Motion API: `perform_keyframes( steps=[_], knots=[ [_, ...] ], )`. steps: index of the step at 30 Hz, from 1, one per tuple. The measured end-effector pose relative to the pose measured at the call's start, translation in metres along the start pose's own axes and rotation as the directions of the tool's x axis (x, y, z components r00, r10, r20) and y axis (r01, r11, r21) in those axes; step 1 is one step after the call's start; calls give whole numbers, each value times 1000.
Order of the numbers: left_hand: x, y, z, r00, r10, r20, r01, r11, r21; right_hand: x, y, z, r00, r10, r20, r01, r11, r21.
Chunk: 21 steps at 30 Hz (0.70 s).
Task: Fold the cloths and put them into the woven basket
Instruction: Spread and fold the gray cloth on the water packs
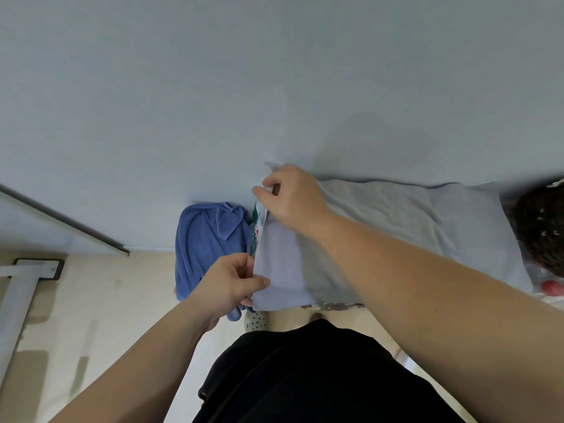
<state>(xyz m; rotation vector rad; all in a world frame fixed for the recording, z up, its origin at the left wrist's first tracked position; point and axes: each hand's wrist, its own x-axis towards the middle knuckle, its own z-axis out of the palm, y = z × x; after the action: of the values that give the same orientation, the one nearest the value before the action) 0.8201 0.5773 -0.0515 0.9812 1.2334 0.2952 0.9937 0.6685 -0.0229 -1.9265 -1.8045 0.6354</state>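
You stood at the pale blue table [183, 102] and held a light grey cloth [396, 221] by its left edge with both hands. Your right hand [293, 199] reached across your body and pinched the cloth's far left corner between thumb and curled fingers, lifting it slightly off the tabletop. Your left hand [229, 282] pinched the near left corner at the table's front edge, thumb on top and fingers tucked beneath.

The rest of the grey cloth lay spread on the table, running rightward from your hands until it touched or nearly touched a dark brown basket [541, 227], which was only partly in frame at the right edge. Under the raised left edge, a strip of white cloth with a green and red print [255, 230] showed. Just beside it to the left, a blue cloth [204, 242] lay crumpled, part of it hanging over the front edge of the table.

A small red object [552, 287] sat below the basket, too cut off to identify. A grey table leg [18, 303] crossed the beige floor [106, 315] at left, and your black garment [305, 377] filled the bottom of the frame.
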Motion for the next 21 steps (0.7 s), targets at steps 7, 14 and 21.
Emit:
perform_keyframes(
  steps=[7,14,21],
  knots=[
    [-3,14,-8,994,-57,88,56,998,11,2,-1,-16,997,22,80,-42,964,261],
    [-12,15,-19,985,-23,170,35,997,-68,9,-1,-37,948,108,301,-254,825,505],
    [-13,48,36,976,142,167,-127,987,-96,8,37,-70,958,132,254,-262,763,591]
  ],
)
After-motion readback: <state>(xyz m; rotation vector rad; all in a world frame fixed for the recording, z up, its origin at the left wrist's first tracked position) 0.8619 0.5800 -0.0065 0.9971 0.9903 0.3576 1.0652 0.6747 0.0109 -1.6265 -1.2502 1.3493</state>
